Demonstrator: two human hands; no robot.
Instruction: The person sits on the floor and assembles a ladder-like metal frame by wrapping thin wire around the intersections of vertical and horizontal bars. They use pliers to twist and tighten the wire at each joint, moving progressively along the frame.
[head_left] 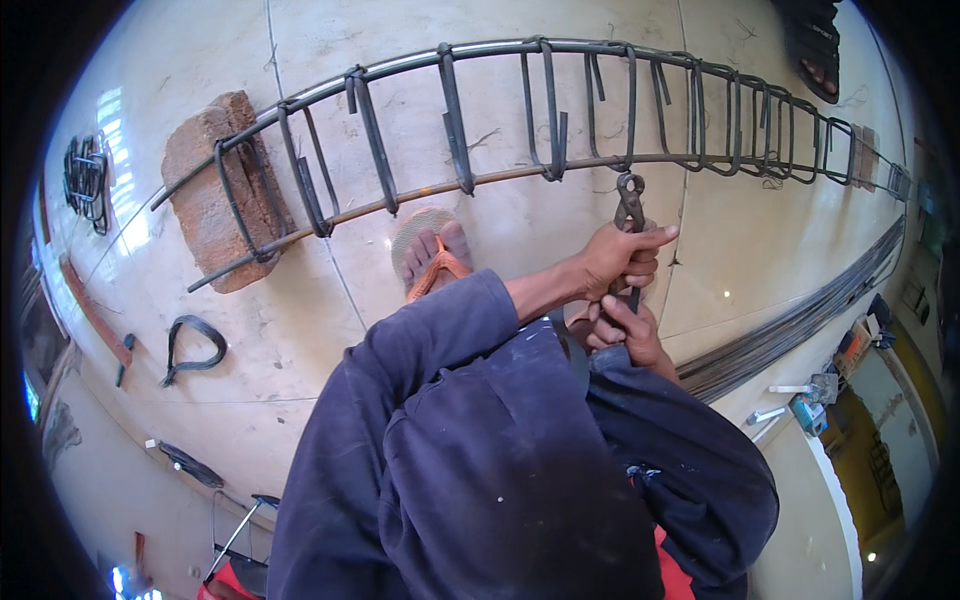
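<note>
Both of my hands are closed on a pair of dark pincers (629, 204), one above the other. My left hand (618, 258) wraps the handles just below the head, its thumb stretched out to the right. Lower down, my right hand (632, 332) grips the handle ends. The pincers' jaws are just below the near bar of a long rebar cage (480, 181), by one of its stirrups (632, 105). Whether the jaws touch the cage or grip a tie wire is too small to tell. Square stirrups are set along the two bars.
A rough reddish brick block (205, 200) supports the cage's left end; another block (863, 155) is at the far right. Loose stirrups (87, 180), a wire coil (195, 348) and a hammer (95, 312) lie left. A bundle of rods (790, 315) lies right. Another person's foot (818, 75) is upper right.
</note>
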